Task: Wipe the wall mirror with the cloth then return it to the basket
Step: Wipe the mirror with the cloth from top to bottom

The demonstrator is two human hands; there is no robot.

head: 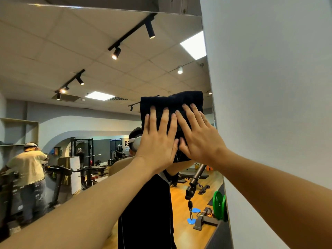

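In the head view, a black cloth lies flat against the wall mirror, close to the mirror's right edge where a white wall begins. The left hand and the right hand, 2 open palms with fingers spread, press side by side on the cloth's lower half, thumbs nearly touching. The mirror around the cloth reflects a gym: track lights above it, green weight plates below it.
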